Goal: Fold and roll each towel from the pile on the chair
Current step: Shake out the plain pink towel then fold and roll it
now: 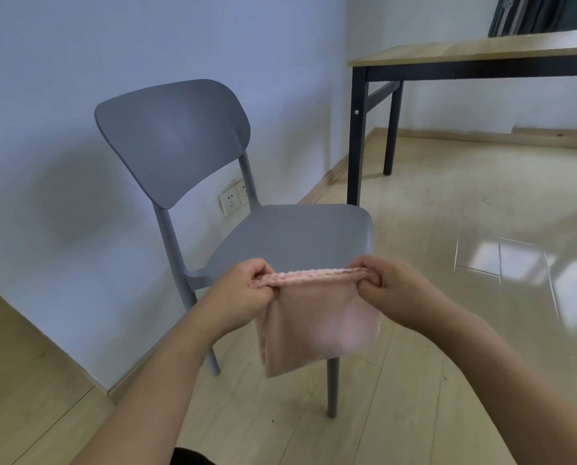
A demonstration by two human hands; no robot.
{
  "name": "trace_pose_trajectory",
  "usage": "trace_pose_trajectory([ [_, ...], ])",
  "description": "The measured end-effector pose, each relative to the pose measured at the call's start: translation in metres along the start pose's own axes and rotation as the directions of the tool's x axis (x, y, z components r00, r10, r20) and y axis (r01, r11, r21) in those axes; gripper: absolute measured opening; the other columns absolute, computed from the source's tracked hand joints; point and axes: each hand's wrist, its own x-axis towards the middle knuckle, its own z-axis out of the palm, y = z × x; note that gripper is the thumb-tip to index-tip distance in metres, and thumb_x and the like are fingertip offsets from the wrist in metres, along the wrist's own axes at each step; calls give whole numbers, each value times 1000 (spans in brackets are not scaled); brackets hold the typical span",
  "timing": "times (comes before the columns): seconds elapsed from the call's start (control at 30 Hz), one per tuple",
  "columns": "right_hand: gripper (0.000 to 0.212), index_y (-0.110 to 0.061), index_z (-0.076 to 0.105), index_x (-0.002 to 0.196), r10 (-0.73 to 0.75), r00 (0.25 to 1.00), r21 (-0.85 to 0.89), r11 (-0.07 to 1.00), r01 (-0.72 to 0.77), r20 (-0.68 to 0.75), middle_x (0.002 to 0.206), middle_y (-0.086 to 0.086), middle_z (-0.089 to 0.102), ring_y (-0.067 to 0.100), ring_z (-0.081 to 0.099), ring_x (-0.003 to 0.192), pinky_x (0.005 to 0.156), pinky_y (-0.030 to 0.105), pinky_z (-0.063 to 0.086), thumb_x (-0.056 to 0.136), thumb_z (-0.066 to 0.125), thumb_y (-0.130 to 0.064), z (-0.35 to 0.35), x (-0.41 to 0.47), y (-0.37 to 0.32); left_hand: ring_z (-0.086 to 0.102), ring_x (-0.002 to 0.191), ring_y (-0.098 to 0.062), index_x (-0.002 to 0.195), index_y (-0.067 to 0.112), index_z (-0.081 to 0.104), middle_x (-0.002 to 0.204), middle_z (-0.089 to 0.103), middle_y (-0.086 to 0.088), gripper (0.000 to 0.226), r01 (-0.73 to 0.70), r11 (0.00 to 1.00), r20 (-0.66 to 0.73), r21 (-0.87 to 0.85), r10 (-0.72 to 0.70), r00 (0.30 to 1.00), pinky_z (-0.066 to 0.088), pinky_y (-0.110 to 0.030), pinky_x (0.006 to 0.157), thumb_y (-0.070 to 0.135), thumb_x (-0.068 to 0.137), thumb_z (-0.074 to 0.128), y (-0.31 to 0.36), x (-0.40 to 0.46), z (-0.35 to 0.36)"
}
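Low in the centre of the frame, the left hand [243,290] and right hand [391,283] each pinch a top corner of the pink towel [317,330], which hangs doubled in front of the grey chair [290,236]. Each grip is clenched on cloth. No pile shows on the seat. Folding seems underway; next, probably lay it flat to roll.
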Motion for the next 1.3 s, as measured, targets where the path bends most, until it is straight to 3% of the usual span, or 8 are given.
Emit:
trace_pose_trajectory([
  [0.1,19,-19,64,80,91,987,244,968,-56,-132,68,-2,54,14,48,65,61,24,40,92,51,-11,-13,13,-4,53,75,-10,84,17,64,78,62,4,24,-50,957,-193,-287,-6,981,40,-25,69,-1,88,50,16,10,3],
  [0.17,15,-19,63,84,35,931,316,945,88,-363,75,-4,59,12,52,69,65,23,42,90,55,-8,-19,22,-13,53,76,-6,87,17,63,81,63,7,31,-205,921,-387,-331,66,920,41,-22,70,-7,87,44,33,17,2],
  [0.3,11,-11,59,83,-318,645,-72,923,378,-694,86,-8,53,8,49,80,74,7,37,78,52,-4,-18,29,-35,54,106,-4,86,18,56,112,61,8,38,-481,835,-576,-268,261,775,41,-15,88,-14,83,36,53,21,2],
  [0.37,8,-8,56,80,-443,683,-176,888,426,-581,101,-4,51,10,48,91,79,8,36,74,51,-12,-8,30,-26,52,108,-4,83,24,51,116,58,8,40,-467,848,-495,-248,304,814,41,-13,85,-12,84,34,43,18,10],
  [0.47,18,-21,42,72,-314,926,-193,942,275,-209,110,-8,53,14,51,89,71,15,40,76,57,-13,13,26,10,53,99,-12,83,33,50,108,59,5,38,-205,978,-77,-39,202,976,45,-25,81,-1,91,34,3,18,25],
  [0.57,28,-23,30,64,-57,995,-192,979,73,85,74,-1,53,19,40,64,57,30,34,75,52,-10,28,17,42,53,82,-17,87,36,52,90,58,3,39,-40,994,176,106,21,984,45,-33,72,1,89,34,-21,20,30],
  [0.87,23,-28,46,108,58,995,-46,997,-55,76,76,-7,52,11,45,65,57,21,35,91,43,-13,24,17,39,48,75,-13,92,18,53,84,55,3,16,96,995,66,-11,-95,993,36,-30,63,20,97,38,-22,37,30],
  [1.3,28,-5,44,85,394,913,139,915,-378,-104,77,3,42,17,36,67,57,31,27,101,30,-23,43,65,52,50,78,-19,96,15,41,81,49,3,20,240,948,-190,209,-202,961,39,-35,69,30,101,29,-24,84,61],
])
